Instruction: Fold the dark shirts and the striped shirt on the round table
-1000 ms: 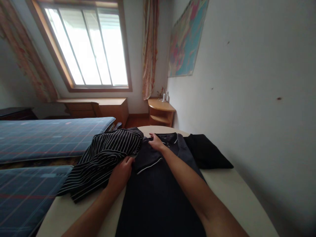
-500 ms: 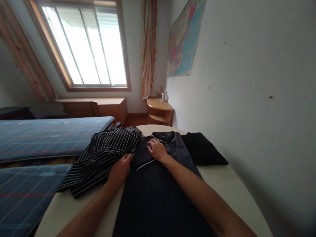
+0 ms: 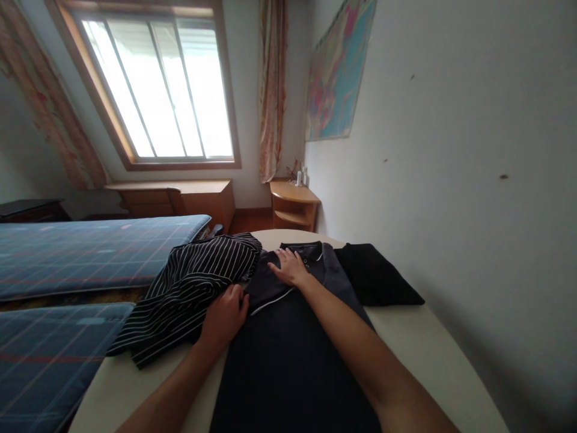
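A dark navy polo shirt (image 3: pixel 297 361) with white trim lies lengthwise on the round cream table (image 3: pixel 433 361), its collar at the far end. My right hand (image 3: pixel 291 267) rests flat on it just below the collar, fingers spread, beside the buttons. At the shirt's left edge, by the folded-in sleeve, my left hand (image 3: pixel 226 314) is closed with bent fingers on the fabric; its fingertips are partly hidden. Left of that hand a black shirt with white stripes (image 3: pixel 193 276) lies rumpled, hanging past the table's edge.
A folded black garment (image 3: pixel 378 273) lies right of the polo shirt, near the white wall (image 3: pixel 473 240). Blue checked mattresses (image 3: pixel 103 249) stand to the left. Beyond the table are a corner shelf (image 3: pixel 295 192) and a wooden desk (image 3: pixel 198 187) under the window.
My right hand has flattened and spread on the shirt, shifting slightly right. My left hand has moved slightly right and down along the shirt's edge, and the folded-in sleeve lies a little differently.
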`<state>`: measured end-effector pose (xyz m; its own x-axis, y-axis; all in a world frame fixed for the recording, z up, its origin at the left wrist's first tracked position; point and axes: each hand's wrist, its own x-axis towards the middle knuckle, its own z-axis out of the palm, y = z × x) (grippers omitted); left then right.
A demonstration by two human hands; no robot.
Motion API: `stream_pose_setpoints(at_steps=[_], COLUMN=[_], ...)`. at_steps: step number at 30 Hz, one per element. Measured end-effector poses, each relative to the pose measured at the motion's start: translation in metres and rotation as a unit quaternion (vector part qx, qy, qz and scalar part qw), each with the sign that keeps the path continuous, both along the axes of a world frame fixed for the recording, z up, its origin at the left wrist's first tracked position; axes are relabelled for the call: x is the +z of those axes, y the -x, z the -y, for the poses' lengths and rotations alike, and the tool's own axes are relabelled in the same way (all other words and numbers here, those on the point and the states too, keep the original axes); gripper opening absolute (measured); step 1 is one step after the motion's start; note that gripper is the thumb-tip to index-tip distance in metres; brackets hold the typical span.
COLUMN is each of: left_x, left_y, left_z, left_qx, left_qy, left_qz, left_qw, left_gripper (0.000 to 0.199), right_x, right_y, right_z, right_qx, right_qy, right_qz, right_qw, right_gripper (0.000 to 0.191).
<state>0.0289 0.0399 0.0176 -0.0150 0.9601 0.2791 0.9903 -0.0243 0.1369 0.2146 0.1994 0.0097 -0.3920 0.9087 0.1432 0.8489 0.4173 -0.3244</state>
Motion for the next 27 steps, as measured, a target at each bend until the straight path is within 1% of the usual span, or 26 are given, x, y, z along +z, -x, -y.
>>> stream_pose_setpoints(at_steps=[3, 6, 9, 12, 13, 15, 18, 20, 23, 25, 27], left_x=[0.001, -0.001, -0.003, -0.004, -0.004, -0.003, -0.004, -0.006, -0.011, -0.015, -0.017], left_y=[0.0, 0.001, 0.003, 0.003, 0.003, 0.0, -0.004, -0.005, -0.005, -0.004, -0.003], left_z=[-0.002, -0.005, -0.006, -0.006, -0.006, -0.005, -0.003, -0.002, -0.002, -0.002, -0.003], left_qx=[0.027, 0.029, 0.02, 0.015, 0.012, 0.001, -0.03, -0.049, -0.073, -0.088, -0.109], left_qy=[0.023, 0.036, 0.03, 0.018, 0.013, -0.002, -0.027, -0.038, -0.055, -0.072, -0.089], left_qz=[-0.002, -0.007, -0.006, 0.001, 0.005, 0.016, 0.053, 0.084, 0.124, 0.145, 0.161], left_qw=[0.999, 0.999, 0.999, 1.0, 1.0, 1.0, 0.998, 0.995, 0.988, 0.983, 0.977], left_gripper=[0.013, 0.011, 0.012, 0.015, 0.016, 0.017, 0.016, 0.017, 0.016, 0.015, 0.015], right_x=[-0.004, -0.009, -0.007, 0.003, 0.008, 0.017, 0.025, 0.028, 0.029, 0.03, 0.032], right_y=[-0.001, 0.0, 0.003, 0.009, 0.013, 0.022, 0.037, 0.048, 0.06, 0.065, 0.068], right_z=[-0.013, -0.019, -0.015, -0.004, 0.001, 0.01, 0.02, 0.025, 0.032, 0.036, 0.039], right_qx=[-0.014, -0.037, -0.047, -0.046, -0.047, -0.055, -0.069, -0.071, -0.072, -0.08, -0.091], right_qy=[0.048, 0.062, 0.028, -0.043, -0.049, -0.02, 0.052, 0.082, 0.107, 0.112, 0.114], right_qz=[0.017, 0.032, 0.034, -0.001, -0.016, -0.044, -0.079, -0.091, -0.064, -0.035, -0.02], right_qw=[0.999, 0.997, 0.998, 0.998, 0.998, 0.997, 0.993, 0.99, 0.99, 0.99, 0.989], right_gripper=[0.075, 0.075, 0.067, 0.049, 0.044, 0.043, 0.054, 0.062, 0.07, 0.069, 0.064])
